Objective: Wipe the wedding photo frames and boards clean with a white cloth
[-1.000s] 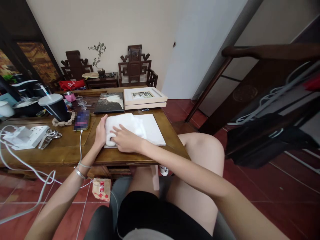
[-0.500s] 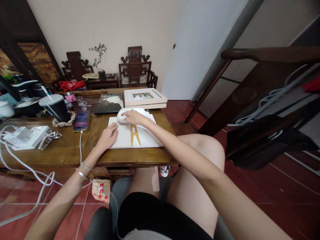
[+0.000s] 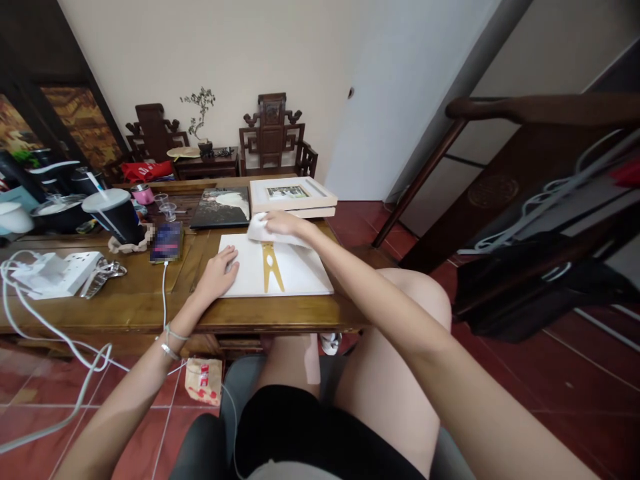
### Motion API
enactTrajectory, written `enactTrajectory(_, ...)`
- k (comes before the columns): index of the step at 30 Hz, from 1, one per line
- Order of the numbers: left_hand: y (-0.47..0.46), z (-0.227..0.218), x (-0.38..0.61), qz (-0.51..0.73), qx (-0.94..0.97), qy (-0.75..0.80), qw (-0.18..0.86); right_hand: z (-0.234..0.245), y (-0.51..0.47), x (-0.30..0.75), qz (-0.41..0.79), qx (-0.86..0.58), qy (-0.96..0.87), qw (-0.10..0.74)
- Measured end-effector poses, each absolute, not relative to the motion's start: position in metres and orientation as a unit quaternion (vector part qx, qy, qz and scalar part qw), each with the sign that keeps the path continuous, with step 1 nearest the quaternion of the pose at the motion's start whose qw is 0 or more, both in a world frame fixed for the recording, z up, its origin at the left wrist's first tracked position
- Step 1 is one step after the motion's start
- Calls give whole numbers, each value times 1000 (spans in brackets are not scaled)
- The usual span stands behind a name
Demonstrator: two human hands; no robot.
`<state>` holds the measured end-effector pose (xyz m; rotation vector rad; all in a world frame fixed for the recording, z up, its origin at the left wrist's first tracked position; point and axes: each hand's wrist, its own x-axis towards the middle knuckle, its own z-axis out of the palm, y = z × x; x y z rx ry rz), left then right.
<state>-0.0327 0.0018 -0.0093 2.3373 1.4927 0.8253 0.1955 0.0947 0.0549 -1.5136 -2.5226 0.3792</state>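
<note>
A flat white board [image 3: 310,279] lies near the front edge of the wooden table, with a yellow figure shaped like a clothespin [image 3: 273,270] on its face. My left hand [image 3: 218,272] rests on the board's left side, fingers stretched out and holding nothing. At the board's far edge, my right hand [image 3: 283,223] has its fingers closed on a bunched white cloth [image 3: 257,229]. The cloth covers part of the upper board, and the top of the yellow figure meets its edge. Exactly how the right fingertips grip is hidden.
Behind the board sit a dark picture panel [image 3: 220,205] and stacked pale frames [image 3: 295,193]. To the left are a phone [image 3: 167,241] on a cable, a lidded cup [image 3: 120,217] with a straw, and a white power strip [image 3: 75,273]. A wooden chair [image 3: 495,193] stands right.
My right hand has moved the white cloth away from me and slightly right, exposing more of the yellow figure. My left hand stays on the board.
</note>
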Motion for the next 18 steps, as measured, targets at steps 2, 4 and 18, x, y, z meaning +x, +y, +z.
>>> enactTrajectory(2, 1, -9, -33, 288, 800, 511, 125, 53, 85, 223, 120, -531, -833, 97)
enactTrajectory(4, 0, -9, -33, 292, 799, 510, 126, 49, 67, 244, 111, -542, -825, 111)
enactTrajectory(18, 2, -11, -32, 291, 802, 508, 119, 68, -55, 270, 159, -455, -870, 104)
